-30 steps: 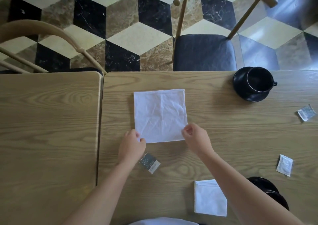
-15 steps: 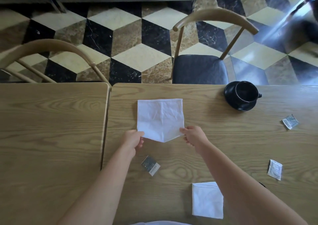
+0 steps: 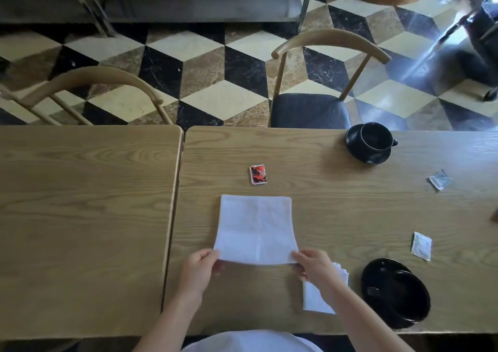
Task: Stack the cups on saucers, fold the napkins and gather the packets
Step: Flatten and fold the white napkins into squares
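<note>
A white napkin lies on the wooden table with its near edge lifted. My left hand pinches its near left corner and my right hand pinches its near right corner. A folded white napkin lies under my right wrist. A red and black packet sits beyond the napkin. A black cup on a saucer stands at the far right. A second black saucer is near right, with something dark on it. A white packet and a grey packet lie to the right.
A second wooden table adjoins on the left with a narrow gap between. Two wooden chairs stand beyond the far edge on a chequered floor. A small dark object shows at the right border.
The napkin has been drawn toward me with its near edge raised in both hands. A red and black packet now shows where it lay. The packet near my left hand is out of sight.
</note>
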